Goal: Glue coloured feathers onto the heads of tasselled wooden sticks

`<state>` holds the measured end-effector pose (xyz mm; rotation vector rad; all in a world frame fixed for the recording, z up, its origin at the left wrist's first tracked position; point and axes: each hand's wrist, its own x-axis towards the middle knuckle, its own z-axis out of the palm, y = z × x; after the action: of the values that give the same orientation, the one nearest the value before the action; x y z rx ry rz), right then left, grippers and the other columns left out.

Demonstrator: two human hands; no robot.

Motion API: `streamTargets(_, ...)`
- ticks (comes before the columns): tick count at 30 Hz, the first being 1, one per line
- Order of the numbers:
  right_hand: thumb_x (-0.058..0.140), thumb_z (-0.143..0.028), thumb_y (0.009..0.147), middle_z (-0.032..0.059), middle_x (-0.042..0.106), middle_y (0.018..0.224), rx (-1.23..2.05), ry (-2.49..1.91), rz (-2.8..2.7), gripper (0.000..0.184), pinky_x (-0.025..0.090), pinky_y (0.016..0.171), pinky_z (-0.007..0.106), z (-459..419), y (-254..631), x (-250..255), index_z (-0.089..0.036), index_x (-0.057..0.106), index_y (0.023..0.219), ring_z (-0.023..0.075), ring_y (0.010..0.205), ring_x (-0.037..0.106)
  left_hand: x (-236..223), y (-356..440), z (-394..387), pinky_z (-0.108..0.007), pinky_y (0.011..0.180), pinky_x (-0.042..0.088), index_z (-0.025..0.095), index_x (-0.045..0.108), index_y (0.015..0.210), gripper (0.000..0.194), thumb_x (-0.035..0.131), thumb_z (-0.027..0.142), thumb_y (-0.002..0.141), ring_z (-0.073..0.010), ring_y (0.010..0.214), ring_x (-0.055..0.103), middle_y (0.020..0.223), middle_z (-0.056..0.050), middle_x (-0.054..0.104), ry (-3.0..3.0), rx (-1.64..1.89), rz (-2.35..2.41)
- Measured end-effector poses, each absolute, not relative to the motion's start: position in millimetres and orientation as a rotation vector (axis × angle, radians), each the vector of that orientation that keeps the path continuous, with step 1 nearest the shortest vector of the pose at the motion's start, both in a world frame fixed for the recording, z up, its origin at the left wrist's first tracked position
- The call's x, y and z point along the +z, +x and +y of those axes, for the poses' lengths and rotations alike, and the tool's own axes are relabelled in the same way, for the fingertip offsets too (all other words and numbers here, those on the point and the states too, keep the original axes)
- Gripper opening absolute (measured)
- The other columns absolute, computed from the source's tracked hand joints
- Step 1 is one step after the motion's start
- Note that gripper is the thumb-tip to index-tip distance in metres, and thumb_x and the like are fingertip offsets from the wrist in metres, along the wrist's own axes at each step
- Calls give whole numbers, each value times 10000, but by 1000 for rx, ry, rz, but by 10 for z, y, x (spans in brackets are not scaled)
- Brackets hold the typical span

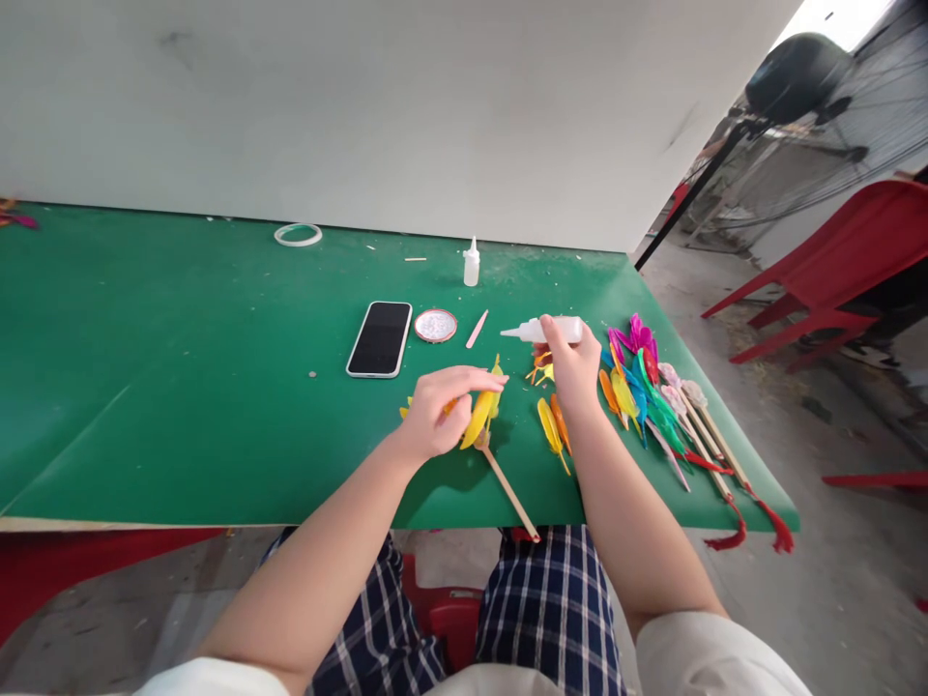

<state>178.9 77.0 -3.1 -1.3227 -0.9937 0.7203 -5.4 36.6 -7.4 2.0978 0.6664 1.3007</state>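
My left hand (441, 411) is closed over a yellow feather fan (477, 421), its index finger stretched across the feathers. Some of the feathers are hidden beneath the hand, and the exact grip is partly covered. The fan's wooden handle (511, 491) slants down to the table's front edge. In my right hand (576, 362) is a white squeeze bottle (562, 330), tilted on its side, its thin nozzle pointing left above the table. Below that hand lie loose yellow and orange feathers (552, 430), with small feather pieces (540, 370) just beyond.
Behind the hands are a phone (380, 338), a round dish (436, 326), pink tweezers (477, 330) and another bottle (471, 264). Colourful feathers (638, 382) and tasselled sticks (700, 425) cover the right end of the green table (217, 387). A tape ring (298, 235) lies near the white wall.
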Motion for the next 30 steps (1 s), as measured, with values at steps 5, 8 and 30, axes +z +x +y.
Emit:
streamTargets(5, 652, -468, 621, 19, 632, 807, 890, -1222, -908, 435, 477, 493, 231, 832, 1844, -68, -199, 483, 919, 137, 671, 604, -80, -151, 474, -393, 948, 444, 161, 648, 929, 434, 378, 7, 624, -208, 1038, 585, 1011, -56, 670, 1667, 1137, 760)
streamTargets(8, 699, -389, 572, -7, 605, 845, 893, -1216, -918, 432, 483, 562, 231, 863, 1850, -117, -216, 462, 889, 108, 687, 580, -105, -159, 539, -386, 985, 413, 170, 658, 913, 403, 412, 4, 640, -200, 1098, 547, 1071, -47, 646, 1657, 1091, 783)
streamTargets(30, 623, -260, 596, 0, 550, 908, 857, -1340, -1337, 484, 433, 653, 283, 1009, 1815, -448, -222, 477, 1056, 121, 720, 539, -26, -130, 800, -291, 615, 489, 134, 673, 785, 273, 608, 393, 726, -132, 594, 593, 733, -53, 671, 1660, 828, 1161)
